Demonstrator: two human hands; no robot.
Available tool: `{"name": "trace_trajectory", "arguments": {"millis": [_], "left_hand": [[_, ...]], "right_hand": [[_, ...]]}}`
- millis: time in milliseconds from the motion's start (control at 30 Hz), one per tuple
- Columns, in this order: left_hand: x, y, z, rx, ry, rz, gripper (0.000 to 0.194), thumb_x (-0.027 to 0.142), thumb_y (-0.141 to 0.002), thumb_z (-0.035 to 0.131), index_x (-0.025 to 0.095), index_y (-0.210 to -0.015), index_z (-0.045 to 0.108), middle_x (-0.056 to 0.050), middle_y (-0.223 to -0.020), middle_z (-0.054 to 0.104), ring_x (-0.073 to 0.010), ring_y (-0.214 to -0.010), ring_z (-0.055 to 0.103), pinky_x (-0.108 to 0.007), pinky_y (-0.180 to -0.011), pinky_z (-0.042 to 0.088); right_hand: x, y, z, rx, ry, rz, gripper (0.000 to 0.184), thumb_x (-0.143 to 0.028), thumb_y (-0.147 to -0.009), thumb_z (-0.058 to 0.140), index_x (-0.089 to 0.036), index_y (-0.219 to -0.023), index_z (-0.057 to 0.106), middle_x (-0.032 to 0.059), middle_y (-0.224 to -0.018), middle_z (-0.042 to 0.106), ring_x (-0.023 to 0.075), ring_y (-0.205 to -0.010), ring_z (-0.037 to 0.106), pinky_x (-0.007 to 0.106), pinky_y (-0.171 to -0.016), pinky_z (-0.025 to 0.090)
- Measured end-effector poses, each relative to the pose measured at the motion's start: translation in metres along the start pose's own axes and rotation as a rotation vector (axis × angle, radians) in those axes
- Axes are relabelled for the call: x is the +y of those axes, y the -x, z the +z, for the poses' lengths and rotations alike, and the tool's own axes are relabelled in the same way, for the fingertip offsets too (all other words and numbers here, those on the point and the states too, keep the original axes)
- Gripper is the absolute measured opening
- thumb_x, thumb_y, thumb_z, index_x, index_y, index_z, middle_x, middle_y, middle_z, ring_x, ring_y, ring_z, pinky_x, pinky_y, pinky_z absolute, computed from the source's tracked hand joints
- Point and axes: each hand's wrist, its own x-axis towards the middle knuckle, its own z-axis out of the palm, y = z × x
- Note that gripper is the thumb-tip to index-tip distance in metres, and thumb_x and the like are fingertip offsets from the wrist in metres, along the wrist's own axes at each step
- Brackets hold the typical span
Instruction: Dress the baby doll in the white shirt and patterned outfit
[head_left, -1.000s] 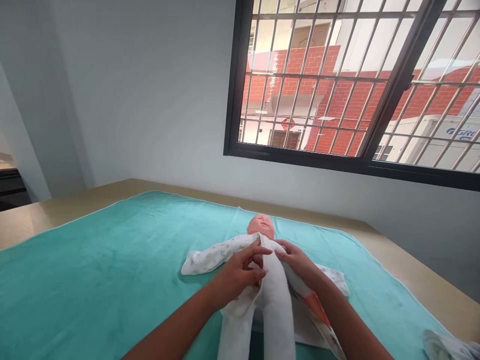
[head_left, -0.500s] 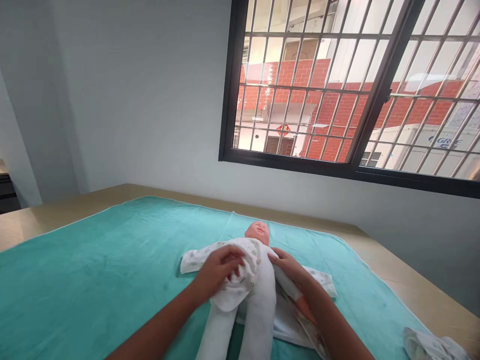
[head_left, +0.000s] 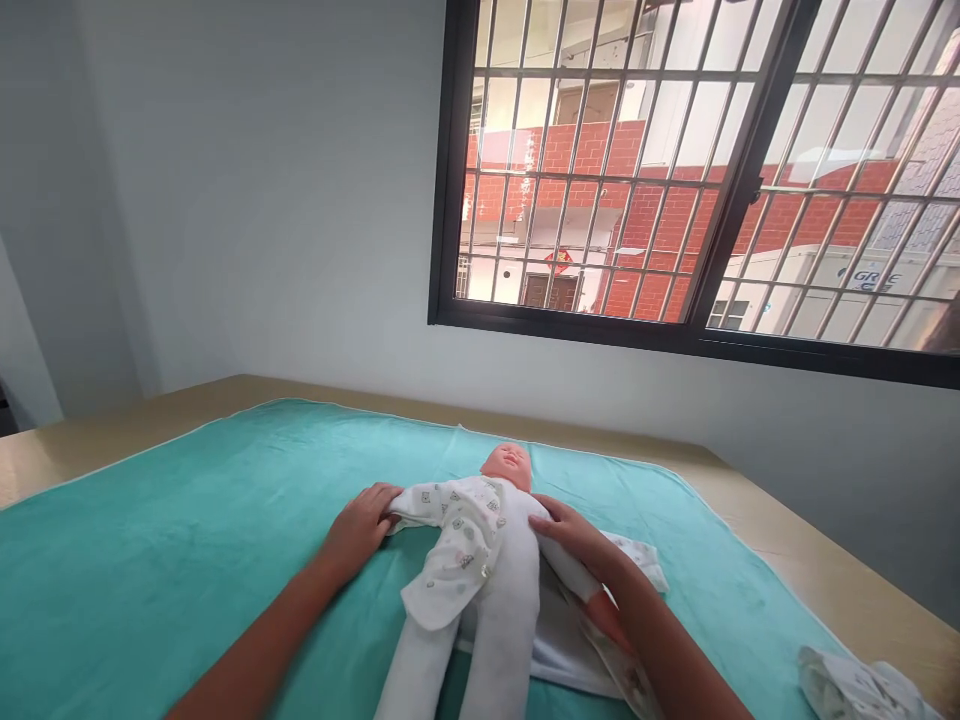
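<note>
A baby doll (head_left: 508,464) lies on its back on a teal blanket (head_left: 187,540), head away from me. It wears a white patterned sleepsuit (head_left: 465,545), and one front flap is folded across its body. My left hand (head_left: 361,524) grips the end of the suit's left sleeve, with its fingers curled on the cloth. My right hand (head_left: 568,530) rests flat on the doll's right side, fingers stretched along the fabric. The doll's white legs (head_left: 495,640) point toward me.
The blanket covers a beige platform (head_left: 825,580) that runs to a grey wall below a barred window (head_left: 675,170). A crumpled white cloth (head_left: 855,688) lies at the blanket's near right corner. More patterned cloth (head_left: 637,555) spreads under my right forearm.
My left hand has left the doll's chest and moved left to the sleeve end. The suit's flap now lies folded over the body. My right hand has barely moved.
</note>
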Motion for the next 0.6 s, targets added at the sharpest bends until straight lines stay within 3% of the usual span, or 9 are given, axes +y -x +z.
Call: {"name": "trace_trajectory", "arguments": {"millis": [167, 433, 600], "left_hand": [[0.005, -0.003, 0.01, -0.001, -0.022, 0.075, 0.04, 0.013, -0.084, 0.041, 0.022, -0.118, 0.059, -0.007, -0.12, 0.06, -0.0248, -0.11, 0.053, -0.037, -0.094, 0.04], [0.01, 0.002, 0.019, 0.004, 0.049, 0.115, 0.051, 0.022, -0.084, 0.053, 0.025, -0.135, 0.048, -0.007, -0.134, 0.055, -0.0255, -0.123, 0.048, -0.037, -0.103, 0.034], [0.004, -0.002, 0.014, -0.061, -0.011, -0.047, 0.045, 0.026, -0.084, 0.054, 0.027, -0.129, 0.054, -0.007, -0.123, 0.061, -0.0279, -0.113, 0.054, -0.037, -0.091, 0.04]], "right_hand": [[0.001, -0.001, -0.004, -0.016, 0.021, -0.007, 0.071, -0.051, -0.069, 0.073, -0.031, -0.134, 0.052, 0.0034, -0.135, 0.056, 0.0336, -0.123, 0.049, 0.049, -0.102, 0.04], [0.016, -0.01, 0.001, -0.002, -0.012, -0.036, 0.065, -0.054, -0.075, 0.068, -0.027, -0.132, 0.052, 0.0052, -0.136, 0.056, 0.0317, -0.123, 0.051, 0.048, -0.103, 0.039], [0.015, -0.009, 0.002, -0.008, -0.023, -0.064, 0.061, -0.054, -0.076, 0.067, -0.026, -0.129, 0.055, 0.0047, -0.134, 0.057, 0.031, -0.123, 0.05, 0.047, -0.106, 0.037]]}}
